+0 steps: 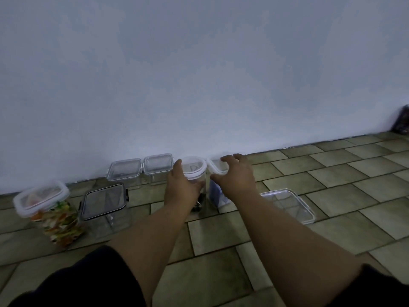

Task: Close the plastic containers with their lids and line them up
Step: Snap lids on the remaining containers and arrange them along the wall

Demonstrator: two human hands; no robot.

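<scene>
Left hand (181,185) fingers (177,167) are wrapping the round jar (194,170), steadying it in line along the wall (199,85). Right hand (236,176) is arching over the neighbouring lid (215,168), pressing or gripping, I cannot tell.

The person wears short black sleeves. The left sleeve (88,280) ends far back from the fingers (178,163), above the elbow, its hem loose and rounded. The right sleeve (382,286) is the same plain dark cloth, ending equally far behind its own fingers (228,159)
</scene>
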